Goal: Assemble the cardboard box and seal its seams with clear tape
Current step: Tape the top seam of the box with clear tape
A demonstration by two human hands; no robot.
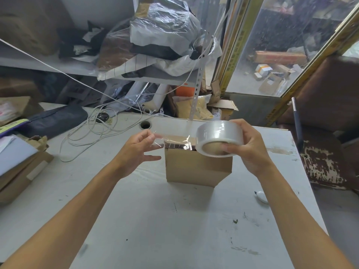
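A small brown cardboard box (196,167) stands on the white table (155,220) in the middle of the view. My right hand (250,150) grips a roll of clear tape (218,137) just above the box's right top corner. A strip of tape (172,137) runs from the roll leftward over the box top. My left hand (138,150) pinches the strip's free end between thumb and forefinger, with the other fingers spread, just left of the box. The box top is partly hidden behind the tape and the roll.
A white marker-like object (261,197) lies right of the box. Coiled white cable (93,131) and a dark pouch (56,121) lie at the back left. Flat cardboard (21,177) sits at the left edge. Cluttered shelves stand behind; a worn brown seat (326,162) is at right.
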